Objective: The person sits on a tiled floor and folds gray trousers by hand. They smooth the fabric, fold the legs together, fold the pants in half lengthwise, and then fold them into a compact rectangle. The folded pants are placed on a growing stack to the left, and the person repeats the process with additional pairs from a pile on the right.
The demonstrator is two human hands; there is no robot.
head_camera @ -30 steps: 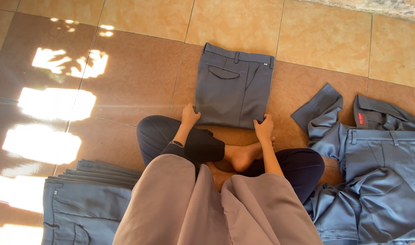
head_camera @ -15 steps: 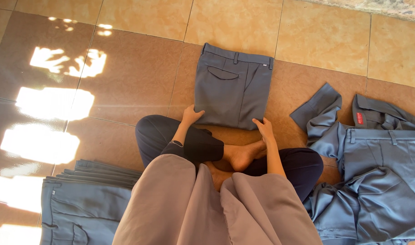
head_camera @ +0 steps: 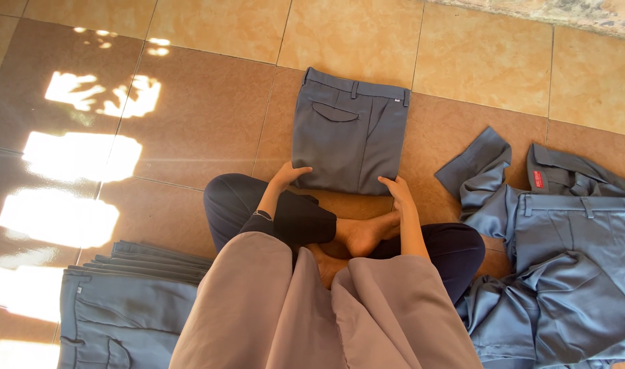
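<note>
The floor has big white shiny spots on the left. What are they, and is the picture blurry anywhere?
Head view: the bright patches are sunlight glare on the glossy brown tiled floor, washed out to white; the folded grey-blue trousers and both hands, left and right, look sharp and evenly lit; the draped taupe cloth nearest the camera looks slightly soft.

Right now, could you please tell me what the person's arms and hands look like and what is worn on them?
Both forearms are bare, with no sleeves reaching the wrists. The left hand and right hand wear no gloves. A thin dark band circles the left forearm.
</note>
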